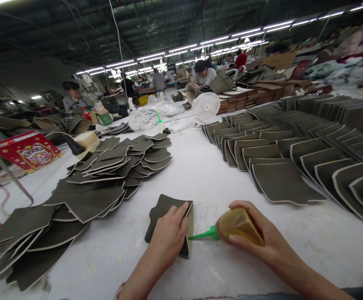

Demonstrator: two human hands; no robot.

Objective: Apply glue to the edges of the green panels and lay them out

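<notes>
My left hand (pixel 168 236) lies flat on a dark olive cut piece (pixel 160 209) on the white table, pressing it down, with one finger near its right edge. My right hand (pixel 256 237) grips a yellowish glue bottle (pixel 239 225). The bottle's green nozzle (pixel 201 236) points left and touches the right edge of the piece.
A heap of similar dark pieces (pixel 106 175) spreads to the left. Rows of overlapped pieces with pale edges (pixel 294 158) lie to the right. A small white fan (pixel 205 106) and plastic bags (pixel 143 116) stand further back. Other people sit at distant tables.
</notes>
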